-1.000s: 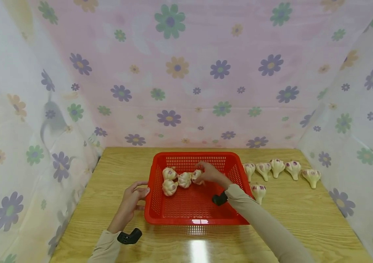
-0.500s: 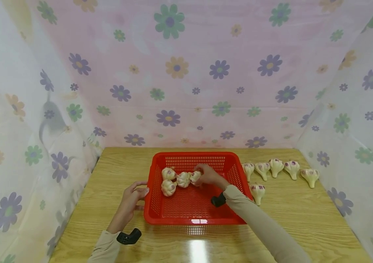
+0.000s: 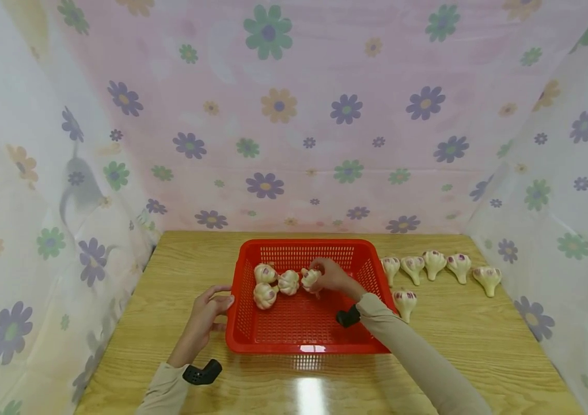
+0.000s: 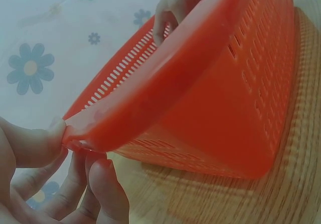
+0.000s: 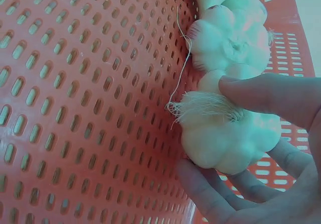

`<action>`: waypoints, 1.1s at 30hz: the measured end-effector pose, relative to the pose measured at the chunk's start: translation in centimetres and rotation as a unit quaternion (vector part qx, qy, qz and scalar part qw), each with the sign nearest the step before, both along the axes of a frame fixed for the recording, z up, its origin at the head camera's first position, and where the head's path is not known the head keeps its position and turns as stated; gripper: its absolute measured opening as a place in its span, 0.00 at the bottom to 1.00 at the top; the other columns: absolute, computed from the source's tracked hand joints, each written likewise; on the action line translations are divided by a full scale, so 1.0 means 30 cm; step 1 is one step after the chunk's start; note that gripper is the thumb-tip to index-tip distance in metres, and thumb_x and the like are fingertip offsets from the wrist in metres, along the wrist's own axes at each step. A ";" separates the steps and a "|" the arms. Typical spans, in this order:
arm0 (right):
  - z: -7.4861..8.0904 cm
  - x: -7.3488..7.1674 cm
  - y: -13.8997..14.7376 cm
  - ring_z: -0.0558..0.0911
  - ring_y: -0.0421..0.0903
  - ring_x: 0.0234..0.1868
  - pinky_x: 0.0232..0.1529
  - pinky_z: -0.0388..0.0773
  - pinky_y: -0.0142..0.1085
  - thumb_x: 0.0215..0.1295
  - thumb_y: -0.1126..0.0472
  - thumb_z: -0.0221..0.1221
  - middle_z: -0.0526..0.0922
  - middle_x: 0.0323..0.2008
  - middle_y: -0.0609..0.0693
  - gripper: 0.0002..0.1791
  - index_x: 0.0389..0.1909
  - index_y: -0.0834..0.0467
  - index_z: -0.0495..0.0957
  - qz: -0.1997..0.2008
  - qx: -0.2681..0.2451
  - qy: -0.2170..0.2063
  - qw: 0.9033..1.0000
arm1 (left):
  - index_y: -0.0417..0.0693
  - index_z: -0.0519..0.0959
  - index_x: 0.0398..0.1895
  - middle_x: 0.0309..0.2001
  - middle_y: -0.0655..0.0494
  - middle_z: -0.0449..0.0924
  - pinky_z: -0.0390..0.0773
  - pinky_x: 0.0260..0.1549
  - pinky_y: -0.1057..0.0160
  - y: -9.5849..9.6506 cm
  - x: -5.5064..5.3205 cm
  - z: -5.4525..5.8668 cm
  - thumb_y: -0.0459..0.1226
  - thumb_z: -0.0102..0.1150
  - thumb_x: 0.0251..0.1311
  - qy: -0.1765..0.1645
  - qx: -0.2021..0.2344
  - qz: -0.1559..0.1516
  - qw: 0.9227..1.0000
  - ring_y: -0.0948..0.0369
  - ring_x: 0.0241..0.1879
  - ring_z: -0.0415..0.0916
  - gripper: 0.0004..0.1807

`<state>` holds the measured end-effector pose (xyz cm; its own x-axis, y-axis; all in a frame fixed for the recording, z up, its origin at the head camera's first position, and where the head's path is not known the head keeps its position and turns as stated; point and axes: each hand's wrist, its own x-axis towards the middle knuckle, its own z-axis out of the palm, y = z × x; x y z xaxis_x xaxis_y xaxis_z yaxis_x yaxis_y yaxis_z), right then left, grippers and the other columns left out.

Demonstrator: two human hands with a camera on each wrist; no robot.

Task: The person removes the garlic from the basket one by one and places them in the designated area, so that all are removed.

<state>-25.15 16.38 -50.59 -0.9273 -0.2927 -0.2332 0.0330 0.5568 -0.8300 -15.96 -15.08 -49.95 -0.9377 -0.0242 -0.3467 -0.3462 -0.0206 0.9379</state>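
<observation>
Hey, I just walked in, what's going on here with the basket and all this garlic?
A person is handling garlic in a red basket. The left hand holds the basket's left rim, while the right hand grips one garlic bulb inside it. Three other bulbs lie in the basket, and six more are on the wooden table to its right.

no legible txt, no readable labels, brands, nos. or signs, any view
</observation>
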 end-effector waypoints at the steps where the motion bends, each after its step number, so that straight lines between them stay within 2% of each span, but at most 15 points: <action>1: -0.001 -0.001 0.004 0.74 0.50 0.29 0.30 0.76 0.42 0.44 0.70 0.71 0.75 0.40 0.57 0.25 0.45 0.61 0.74 0.000 -0.002 0.001 1.000 | 0.46 0.73 0.57 0.43 0.45 0.80 0.80 0.21 0.56 0.000 0.000 0.000 0.36 0.59 0.59 0.001 0.001 0.001 1.000 0.55 0.34 0.79 0.21; 8: 0.016 0.008 0.042 0.78 0.52 0.29 0.32 0.79 0.45 0.46 0.70 0.69 0.73 0.39 0.59 0.24 0.46 0.64 0.72 0.008 -0.043 -0.006 0.999 | 0.45 0.73 0.57 0.43 0.45 0.79 0.80 0.21 0.55 -0.001 0.000 0.001 0.35 0.59 0.59 0.004 0.002 -0.001 1.000 0.54 0.34 0.79 0.21; 11: 0.031 0.018 0.060 0.79 0.55 0.29 0.34 0.80 0.48 0.47 0.68 0.69 0.73 0.40 0.59 0.26 0.48 0.62 0.71 0.003 -0.048 -0.012 0.999 | 0.46 0.73 0.57 0.43 0.45 0.80 0.80 0.21 0.55 -0.001 -0.001 0.003 0.35 0.59 0.59 0.003 -0.001 -0.001 1.000 0.54 0.34 0.79 0.21; 15: 0.062 0.033 0.084 0.77 0.54 0.32 0.39 0.77 0.52 0.48 0.66 0.69 0.73 0.44 0.59 0.26 0.48 0.60 0.72 0.002 -0.035 0.005 0.999 | 0.46 0.73 0.57 0.42 0.46 0.80 0.80 0.21 0.56 0.000 -0.004 0.003 0.36 0.59 0.59 0.000 -0.005 0.000 1.000 0.55 0.34 0.79 0.21; 18: 0.087 0.045 0.103 0.75 0.53 0.36 0.40 0.76 0.52 0.48 0.65 0.69 0.73 0.47 0.59 0.25 0.49 0.60 0.72 0.007 -0.023 0.023 0.999 | 0.46 0.73 0.57 0.42 0.46 0.80 0.80 0.21 0.55 0.001 -0.004 0.001 0.36 0.59 0.59 -0.001 -0.007 0.001 1.000 0.55 0.35 0.79 0.21; 25: 0.142 0.063 0.165 0.74 0.55 0.45 0.40 0.76 0.44 0.51 0.61 0.70 0.72 0.52 0.59 0.28 0.53 0.59 0.71 0.018 -0.003 0.052 0.998 | 0.45 0.73 0.57 0.41 0.47 0.80 0.80 0.21 0.55 0.001 -0.001 0.002 0.36 0.59 0.60 0.001 -0.009 0.002 1.000 0.55 0.34 0.79 0.21; 33: 0.234 0.104 0.255 0.75 0.56 0.44 0.38 0.78 0.46 0.54 0.61 0.68 0.71 0.52 0.62 0.29 0.56 0.62 0.68 0.019 -0.027 0.066 0.997 | 0.46 0.73 0.58 0.43 0.47 0.80 0.80 0.22 0.55 -0.001 0.002 -0.001 0.36 0.59 0.60 0.003 -0.005 0.001 1.000 0.55 0.35 0.79 0.21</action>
